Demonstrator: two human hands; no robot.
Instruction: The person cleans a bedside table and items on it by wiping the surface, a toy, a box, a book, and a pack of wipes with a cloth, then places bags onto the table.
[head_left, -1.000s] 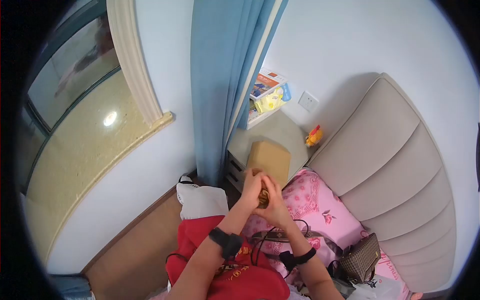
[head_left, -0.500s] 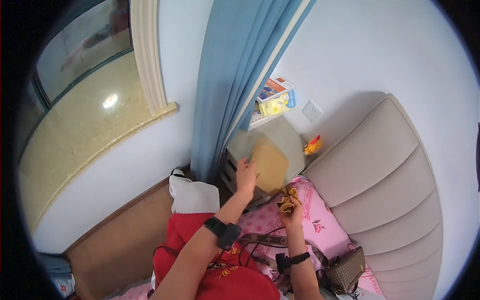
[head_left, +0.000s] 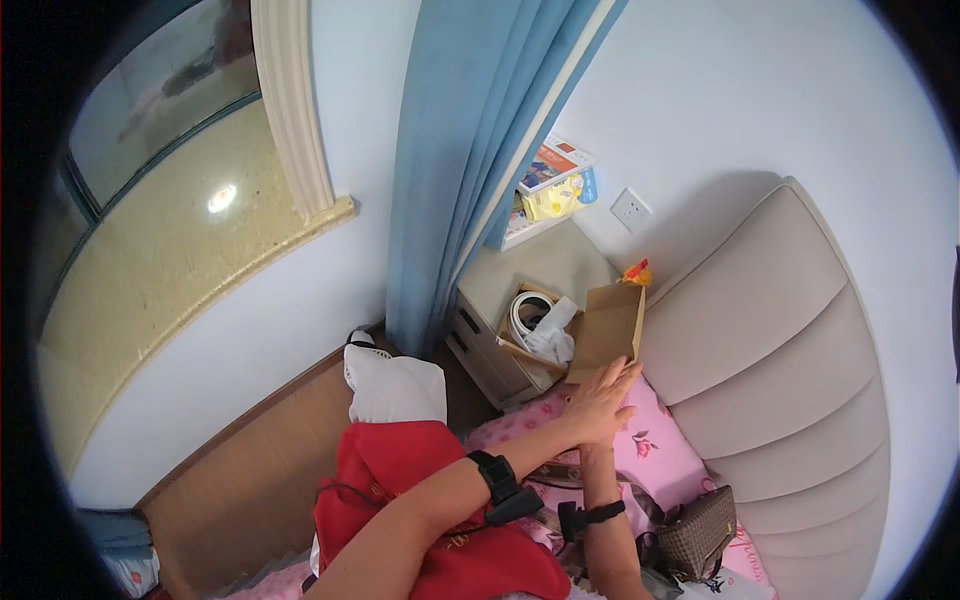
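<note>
An opened cardboard box (head_left: 512, 343) stands on the nightstand, its lid (head_left: 610, 325) folded back to the right. Inside lie a white coiled belt (head_left: 522, 312) and a crumpled clear plastic bag (head_left: 552, 338). My left hand (head_left: 598, 400) reaches across to the lid's lower edge, fingers stretched out, apparently touching it. Beneath it, my right hand (head_left: 597, 447) is mostly covered; its fingers and anything in them are hidden. The brown ruffled cloth piece it held earlier does not show now.
The grey nightstand (head_left: 475, 270) carries books and a yellow packet (head_left: 552, 203) at the back, with a small orange toy (head_left: 637, 272) beyond the lid. A padded headboard (head_left: 770, 320) rises at right. Below it are a pink pillow (head_left: 660, 440) and brown handbag (head_left: 697, 532). A blue curtain (head_left: 450, 150) hangs left.
The box lid has swung open to the right, uncovering the contents. My left hand has moved right and down, now crossing over my right hand. The brown cloth piece has gone out of sight.
</note>
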